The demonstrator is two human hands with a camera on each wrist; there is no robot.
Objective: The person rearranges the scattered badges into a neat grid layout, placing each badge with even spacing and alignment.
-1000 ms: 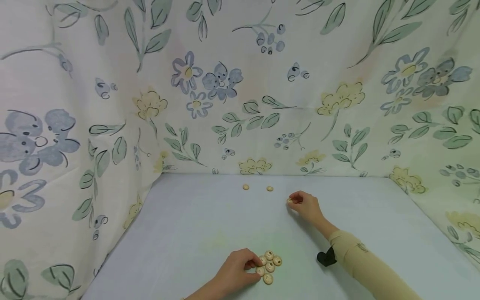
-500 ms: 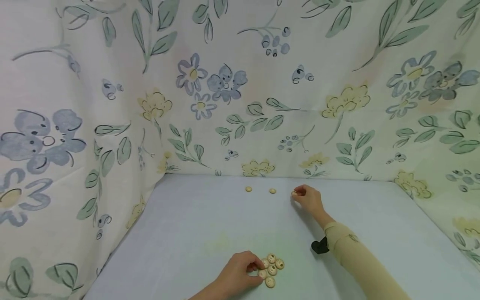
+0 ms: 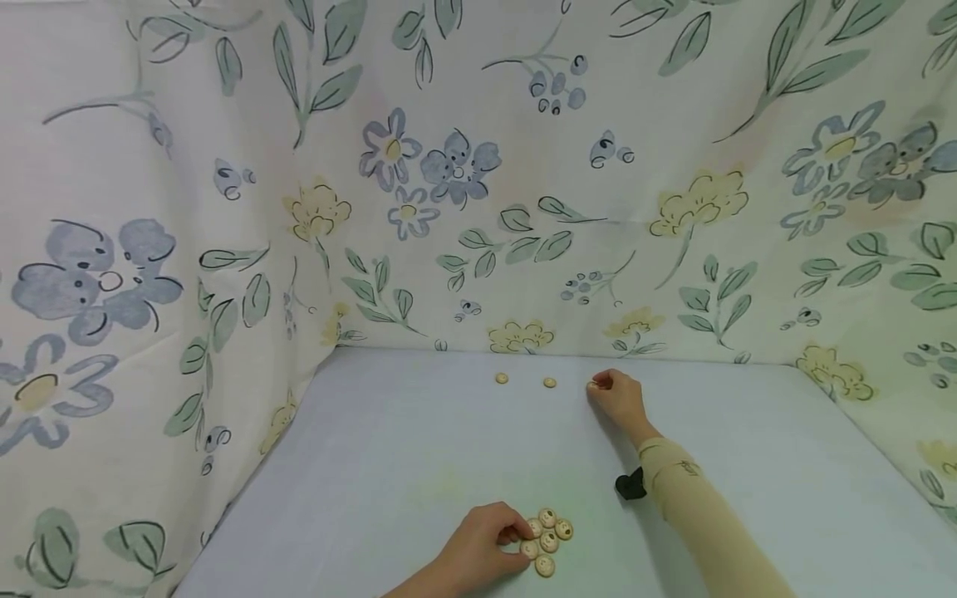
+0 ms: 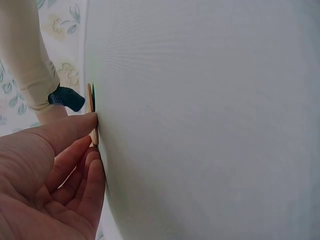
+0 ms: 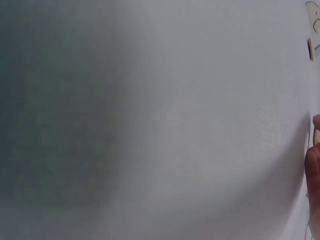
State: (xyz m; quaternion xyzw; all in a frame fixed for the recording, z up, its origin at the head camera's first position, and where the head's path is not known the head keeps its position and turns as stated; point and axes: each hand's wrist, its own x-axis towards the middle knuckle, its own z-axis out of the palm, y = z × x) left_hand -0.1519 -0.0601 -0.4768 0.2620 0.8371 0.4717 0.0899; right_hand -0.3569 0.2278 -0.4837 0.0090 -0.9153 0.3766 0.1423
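Observation:
A tight cluster of several round, pale wooden discs [image 3: 549,542] with dark markings lies near the front of the table in the head view. At its left edge, my left hand [image 3: 486,546] holds the nearest discs between thumb and curled fingers. The left wrist view shows that thumb [image 4: 75,127] against the edge of a disc [image 4: 95,136]. Towards the far edge, my right hand [image 3: 622,399] pinches another wooden disc [image 3: 593,385] low at the table surface. The right wrist view catches only part of that hand [image 5: 313,170].
Two more discs lie in a row left of my right hand, a far-left disc [image 3: 502,378] and a middle disc [image 3: 549,382]. A black wrist device [image 3: 631,484] shows by the right sleeve. Floral cloth [image 3: 449,274] hangs behind the white table [image 3: 389,448].
My right hand has moved slightly farther towards the table's back edge with its disc, then stayed there. The left hand keeps its place at the cluster. The head view has shifted slightly.

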